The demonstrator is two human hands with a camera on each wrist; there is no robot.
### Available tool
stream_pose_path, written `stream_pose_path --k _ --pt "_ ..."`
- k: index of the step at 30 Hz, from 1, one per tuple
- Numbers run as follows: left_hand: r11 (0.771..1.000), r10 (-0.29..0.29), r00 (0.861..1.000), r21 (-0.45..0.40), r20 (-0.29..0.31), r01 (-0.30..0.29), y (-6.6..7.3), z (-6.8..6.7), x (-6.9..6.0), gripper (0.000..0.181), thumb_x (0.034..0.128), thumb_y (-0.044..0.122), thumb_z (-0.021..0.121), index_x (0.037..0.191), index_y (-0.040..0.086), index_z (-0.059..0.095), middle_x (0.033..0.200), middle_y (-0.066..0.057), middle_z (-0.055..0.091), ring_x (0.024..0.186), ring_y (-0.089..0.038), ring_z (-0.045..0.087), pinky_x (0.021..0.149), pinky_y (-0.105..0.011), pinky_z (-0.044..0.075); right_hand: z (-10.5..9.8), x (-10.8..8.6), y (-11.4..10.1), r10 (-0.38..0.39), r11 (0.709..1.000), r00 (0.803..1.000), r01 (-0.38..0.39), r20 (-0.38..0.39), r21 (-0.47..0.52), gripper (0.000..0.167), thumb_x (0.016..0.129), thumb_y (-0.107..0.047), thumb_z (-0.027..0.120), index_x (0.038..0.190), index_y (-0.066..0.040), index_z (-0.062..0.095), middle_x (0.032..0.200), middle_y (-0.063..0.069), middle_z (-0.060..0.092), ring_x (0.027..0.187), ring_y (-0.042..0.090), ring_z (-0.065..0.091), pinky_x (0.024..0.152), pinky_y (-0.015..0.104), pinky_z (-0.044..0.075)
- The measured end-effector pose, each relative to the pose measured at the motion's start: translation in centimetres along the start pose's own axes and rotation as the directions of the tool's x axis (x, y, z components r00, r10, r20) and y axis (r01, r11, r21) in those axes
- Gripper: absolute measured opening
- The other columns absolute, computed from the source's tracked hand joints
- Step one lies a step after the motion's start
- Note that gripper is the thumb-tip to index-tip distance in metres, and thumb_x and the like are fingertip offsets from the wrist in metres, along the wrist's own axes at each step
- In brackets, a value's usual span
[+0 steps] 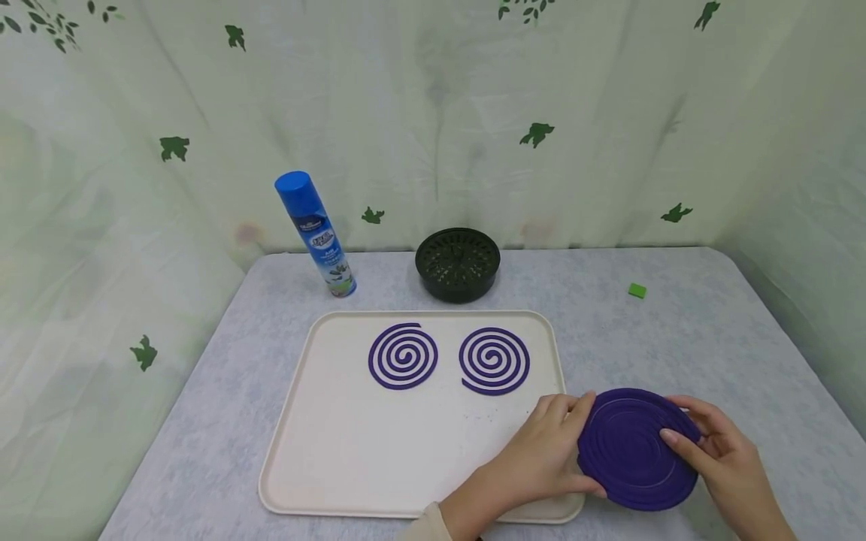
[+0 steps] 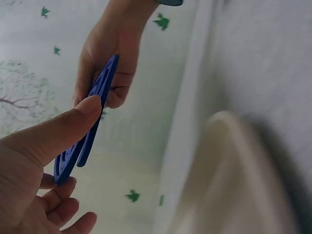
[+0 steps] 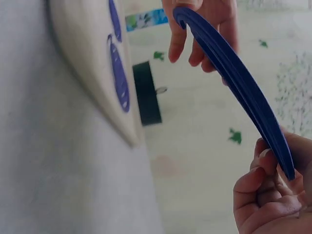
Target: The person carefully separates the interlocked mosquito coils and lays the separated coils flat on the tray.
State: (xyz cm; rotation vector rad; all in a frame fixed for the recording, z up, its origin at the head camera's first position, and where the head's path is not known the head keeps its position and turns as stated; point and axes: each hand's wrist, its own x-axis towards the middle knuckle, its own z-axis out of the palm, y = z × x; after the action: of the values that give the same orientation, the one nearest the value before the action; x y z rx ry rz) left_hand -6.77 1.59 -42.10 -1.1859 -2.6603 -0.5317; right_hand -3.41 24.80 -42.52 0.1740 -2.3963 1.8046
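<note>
Dark-purple, round, coil-ridged disc [image 1: 639,449] is hanging between two hands, near right side of the setup. Pale-green, sheet-like curtain [image 1: 379,113] with small dark-green marks is covering back and sides. Grey-blue mottled tabletop [image 1: 731,338] is spreading below it. Cream rectangular rimmed tray [image 1: 352,451] is lying on that, around the middle.

Disc: upper face is tilting toward the head camera, concentric ridges showing; can't tell the material. Both wrist views are catching it near edge-on: layered lines are running along the rim in the right one, a strip is standing apart in the left one.

Left hand [image 1: 541,454] is gripping the disc's left rim. Right hand [image 1: 727,454] is pinching the right rim, thumb on the upper face, fingers behind.

Edges: seen from the head, left hand is overlapping the tray's near right corner; disc is sitting just beyond the right rim. Tabletop is running on past the right hand. Blue cylindrical aerosol can [image 1: 319,239] is standing behind the tray, left; dark round pierced-top holder [image 1: 458,267] is sitting right of it. Two flat purple spirals [image 1: 494,361] are lying side by side, apart, along the tray's far side; cream surface is stretching from them to the near rim. Small bright-green rectangular piece [image 1: 637,290] is lying well apart from the hands.
</note>
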Motion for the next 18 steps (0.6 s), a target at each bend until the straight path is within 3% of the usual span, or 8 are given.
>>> stream_pose_path --k 4,6,10,12,14,18 --pt "0.995 -0.004 1.0 -0.1 0.004 0.004 -0.9 -2.3 -0.2 0.112 0.056 0.052 0.079 0.14 0.004 0.023 0.117 -0.004 0.04 0.108 -0.016 0.037 0.096 -0.019 0.029 0.9 1.1 -1.6 -0.062 0.985 0.998 0.061 0.004 0.16 0.043 0.083 0.013 0.054 0.123 0.007 0.042 0.099 0.006 0.057 0.076 0.011 0.061 0.056 0.025 0.052" --pt "0.988 -0.004 1.0 -0.154 0.001 0.004 -1.4 -3.5 -0.4 0.109 0.0584 0.048 0.079 0.14 0.004 0.023 0.117 -0.004 0.041 0.108 -0.015 0.037 0.094 -0.019 0.031 1.4 1.7 -2.2 -0.119 0.962 0.993 0.111 0.016 0.248 0.043 0.081 0.018 0.052 0.122 0.009 0.042 0.098 0.008 0.057 0.076 0.012 0.061 0.057 0.024 0.052" --pt "0.949 -0.035 0.999 -0.313 -0.013 0.029 -2.7 -5.2 -1.0 0.096 0.0667 0.041 0.077 0.14 0.007 0.026 0.118 -0.003 0.04 0.109 -0.013 0.036 0.092 -0.019 0.034 2.7 3.0 -3.2 -0.213 0.928 0.976 0.19 0.039 0.322 0.044 0.08 0.022 0.05 0.121 0.011 0.042 0.096 0.008 0.058 0.076 0.012 0.061 0.057 0.023 0.052" --pt "0.915 -0.062 0.998 -0.401 -0.022 0.049 -3.4 -5.9 -1.2 0.088 0.071 0.037 0.075 0.14 0.009 0.028 0.118 -0.003 0.041 0.109 -0.012 0.036 0.091 -0.021 0.036 3.3 3.6 -3.5 -0.232 0.919 0.972 0.205 0.042 0.336 0.043 0.08 0.022 0.05 0.121 0.012 0.041 0.096 0.009 0.058 0.076 0.012 0.061 0.058 0.023 0.052" --pt "0.862 -0.089 0.996 -0.502 -0.03 0.061 -4.1 -6.4 -1.3 0.08 0.0749 0.031 0.073 0.139 0.01 0.031 0.116 -0.003 0.042 0.109 -0.011 0.037 0.092 -0.022 0.037 4.0 4.1 -3.8 -0.234 0.92 0.971 0.206 0.046 0.334 0.043 0.08 0.021 0.05 0.122 0.011 0.04 0.096 0.008 0.058 0.077 0.013 0.061 0.06 0.023 0.053" --pt "0.709 -0.117 0.992 -0.703 -0.037 0.057 -5.5 -7.2 -1.5 0.072 0.0779 0.015 0.071 0.139 0.01 0.032 0.115 -0.005 0.041 0.105 -0.012 0.045 0.088 -0.021 0.042 5.5 5.0 -4.1 -0.236 0.913 0.971 0.207 0.043 0.351 0.043 0.082 0.018 0.051 0.122 0.009 0.04 0.096 0.009 0.056 0.08 0.013 0.06 0.064 0.022 0.052"
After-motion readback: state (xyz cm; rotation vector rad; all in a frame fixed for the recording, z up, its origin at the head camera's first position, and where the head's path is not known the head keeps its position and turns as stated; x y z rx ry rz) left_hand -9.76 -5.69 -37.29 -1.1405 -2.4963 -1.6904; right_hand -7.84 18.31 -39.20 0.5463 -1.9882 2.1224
